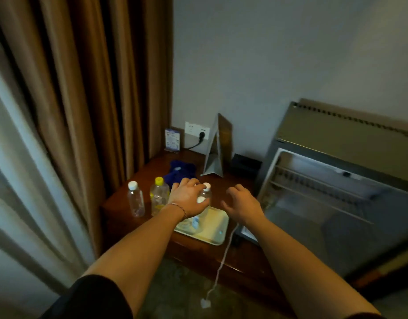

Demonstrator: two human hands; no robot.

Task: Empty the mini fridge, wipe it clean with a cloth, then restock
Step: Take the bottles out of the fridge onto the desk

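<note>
My left hand [189, 198] reaches over the pale tray [215, 230] on the wooden side table [221, 256] and grips clear white-capped bottles [206, 192] near their necks; two caps show between my fingers. My right hand [242, 203] hovers just right of the tray, fingers loosely curled, holding nothing. Left of the tray stand a clear white-capped bottle [136, 200] and a yellow-capped bottle [159, 195]. Behind my left hand lies a blue cloth [181, 171]. The mini fridge [313, 189] stands open at the right, its wire shelves bare where visible.
A folded tent card [214, 155], a black box [245, 164] and a small sign [173, 139] stand at the table's back below a wall socket [196, 131]. A white cable [221, 261] hangs over the table's front. Brown curtains [83, 100] fill the left.
</note>
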